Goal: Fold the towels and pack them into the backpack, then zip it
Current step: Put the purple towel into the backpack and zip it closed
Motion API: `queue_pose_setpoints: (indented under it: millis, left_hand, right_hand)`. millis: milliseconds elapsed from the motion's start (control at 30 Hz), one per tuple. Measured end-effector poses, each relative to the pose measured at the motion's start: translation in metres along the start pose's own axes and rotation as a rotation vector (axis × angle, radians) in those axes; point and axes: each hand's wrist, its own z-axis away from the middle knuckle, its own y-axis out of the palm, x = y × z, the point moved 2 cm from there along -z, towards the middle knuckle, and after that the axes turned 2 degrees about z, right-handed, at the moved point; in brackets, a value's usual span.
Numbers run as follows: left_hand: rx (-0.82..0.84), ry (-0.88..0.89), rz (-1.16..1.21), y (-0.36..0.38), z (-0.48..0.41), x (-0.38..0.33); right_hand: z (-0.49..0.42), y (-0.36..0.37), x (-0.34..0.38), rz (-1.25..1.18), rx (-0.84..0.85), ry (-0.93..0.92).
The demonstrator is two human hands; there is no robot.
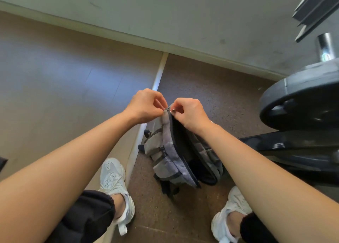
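A grey backpack with dark trim stands upright on the speckled brown floor between my feet. Its main compartment gapes open along the top, dark inside; no towel shows in it. My left hand pinches the fabric at the backpack's top corner. My right hand is right beside it, fingers closed on a small metal zipper pull at that same corner. The two hands nearly touch.
A black weight plate on a chrome bar stands at the right, with a dark bench frame below it. A pale wall runs behind. A white strip divides the wooden floor from the speckled floor. My white sneakers flank the backpack.
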Motion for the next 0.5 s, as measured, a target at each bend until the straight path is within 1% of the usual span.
queue_pose_setpoints:
  millis: [33, 100, 167, 367, 500]
  left_hand:
    - [0.008, 0.025, -0.06, 0.0, -0.002, 0.003]
    - [0.076, 0.086, -0.218, 0.008, -0.003, 0.009]
    - [0.096, 0.132, -0.308, 0.018, -0.005, 0.014]
    - [-0.06, 0.137, -0.386, 0.026, -0.013, 0.019]
    - [-0.127, 0.071, -0.367, 0.027, -0.021, 0.031]
  right_hand:
    - [0.002, 0.0, -0.001, -0.012, -0.017, -0.005]
    - [0.005, -0.001, -0.004, -0.029, -0.044, -0.017]
    - [0.008, -0.003, -0.004, -0.028, -0.054, -0.03]
    - [0.025, -0.006, -0.008, 0.009, -0.098, -0.194]
    - [0.062, -0.009, -0.019, 0.026, -0.107, -0.229]
